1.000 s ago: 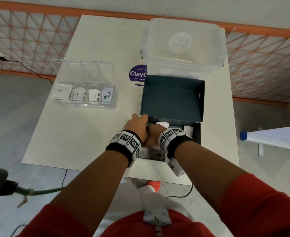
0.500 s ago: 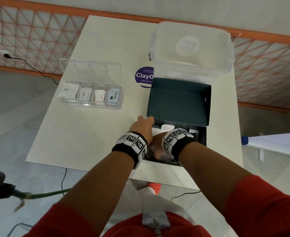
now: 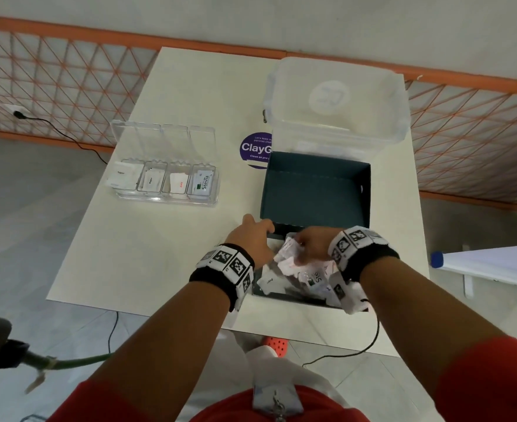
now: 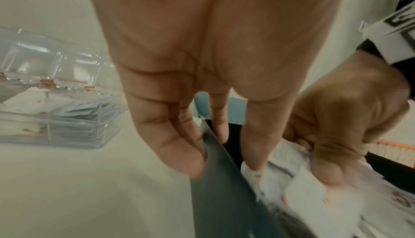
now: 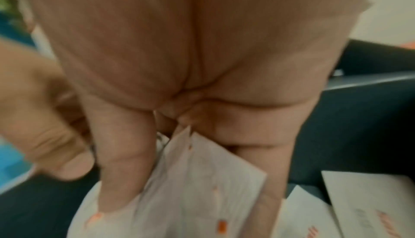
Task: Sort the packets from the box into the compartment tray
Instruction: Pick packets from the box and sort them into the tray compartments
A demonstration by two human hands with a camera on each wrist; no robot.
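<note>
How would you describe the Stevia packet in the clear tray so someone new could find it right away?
On the white table, left of the dark open box, sits a clear compartment tray with four sections in a row. The Stevia packet lies on top in the section nearest the box. It alone bears a green mark; the neighbouring packets are plain white with small dark or red print.

Red sleeves (image 3: pixel 491 379) are pushed up past both elbows, forearms bare. Each wrist wears a black band (image 3: pixel 208 277) ringed with white blocks carrying black square marker patterns. A thin black cable (image 3: pixel 369 339) trails from the right band. Both hands bare.
</note>
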